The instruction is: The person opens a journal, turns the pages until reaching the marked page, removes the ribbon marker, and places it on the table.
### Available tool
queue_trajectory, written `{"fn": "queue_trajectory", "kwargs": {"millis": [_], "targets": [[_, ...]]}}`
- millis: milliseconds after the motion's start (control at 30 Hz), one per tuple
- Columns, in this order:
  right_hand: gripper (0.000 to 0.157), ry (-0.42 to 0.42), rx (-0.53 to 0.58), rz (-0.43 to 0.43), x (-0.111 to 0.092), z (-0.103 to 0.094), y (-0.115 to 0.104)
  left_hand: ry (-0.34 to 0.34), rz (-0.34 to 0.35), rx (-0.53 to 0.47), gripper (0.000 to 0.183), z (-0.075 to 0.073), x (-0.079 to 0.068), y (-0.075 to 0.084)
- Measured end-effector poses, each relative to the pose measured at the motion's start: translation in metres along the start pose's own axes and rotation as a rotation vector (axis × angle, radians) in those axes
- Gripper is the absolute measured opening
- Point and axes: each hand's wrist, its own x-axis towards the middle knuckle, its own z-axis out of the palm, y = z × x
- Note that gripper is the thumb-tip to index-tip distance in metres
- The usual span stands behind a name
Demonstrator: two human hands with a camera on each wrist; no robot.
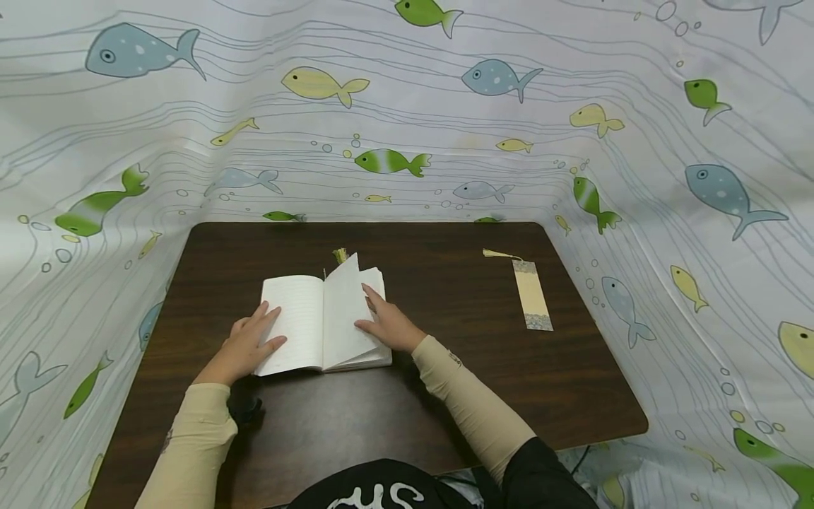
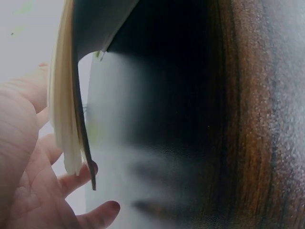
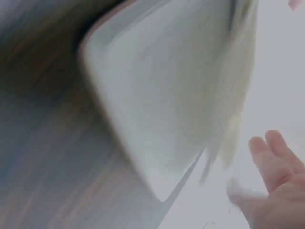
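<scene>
An open notebook with white pages lies on the dark table, its left page faintly lined. One loose leaf stands partly lifted over the right side. My left hand rests on the left edge, thumb and index finger on the page; in the left wrist view, fingertips show past the cover edge. Beside the lifted leaf is my right hand, its index finger and thumb at the leaf's right side. The right wrist view shows that hand's fingers extended by the blurred pages.
A cream bookmark with a tassel lies on the right of the table. Another yellowish tassel pokes out behind the notebook's top. Fish-patterned cloth surrounds the table. A dark object sits by the left wrist.
</scene>
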Motion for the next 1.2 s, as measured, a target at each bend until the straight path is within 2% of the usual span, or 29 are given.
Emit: {"fn": "queue_trajectory", "kwargs": {"millis": [100, 167, 300, 400, 500, 567, 633, 733, 800, 833, 933, 1000, 1067, 1200], "targets": [[0.075, 0.002, 0.122, 0.030, -0.001, 0.001, -0.013, -0.001, 0.000, 0.000, 0.076, 0.000, 0.000, 0.000], [0.075, -0.013, 0.150, 0.017, -0.001, 0.005, -0.019, -0.002, 0.000, 0.000, 0.076, 0.000, 0.000, 0.001], [0.083, -0.098, 0.256, -0.070, 0.002, 0.016, -0.025, -0.006, -0.005, 0.002, 0.075, -0.001, 0.000, 0.002], [0.093, -0.166, 0.267, -0.136, 0.005, 0.027, -0.028, -0.013, -0.008, -0.011, 0.073, -0.002, -0.001, 0.001], [0.104, -0.227, 0.178, -0.178, 0.007, 0.038, -0.030, -0.016, 0.007, -0.029, 0.068, -0.002, 0.000, -0.001], [0.109, -0.275, 0.140, -0.197, 0.009, 0.044, -0.032, -0.005, 0.045, -0.038, 0.063, -0.002, 0.001, -0.002], [0.111, -0.305, 0.087, -0.214, 0.009, 0.048, -0.034, 0.015, 0.074, -0.093, 0.062, -0.003, 0.001, -0.004], [0.100, -0.331, 0.020, -0.237, 0.009, 0.054, -0.034, 0.063, 0.107, -0.241, 0.065, -0.004, 0.001, -0.005], [0.082, -0.329, -0.038, -0.247, 0.010, 0.057, -0.034, 0.077, 0.077, -0.328, 0.070, -0.006, 0.001, -0.004], [0.073, -0.331, -0.061, -0.245, 0.010, 0.059, -0.033, 0.078, 0.054, -0.341, 0.071, -0.006, 0.001, -0.004], [0.052, -0.349, -0.089, -0.227, 0.010, 0.063, -0.032, 0.048, -0.011, -0.251, 0.079, -0.007, 0.002, -0.003], [0.049, -0.365, -0.100, -0.216, 0.010, 0.064, -0.030, 0.021, -0.029, -0.167, 0.091, -0.006, 0.003, -0.002], [0.047, -0.375, -0.124, -0.219, 0.011, 0.064, -0.029, 0.006, -0.008, -0.096, 0.096, -0.004, 0.002, -0.003], [0.050, -0.370, -0.212, -0.233, 0.012, 0.064, -0.024, 0.006, 0.030, -0.041, 0.083, -0.001, -0.001, -0.005]]}}
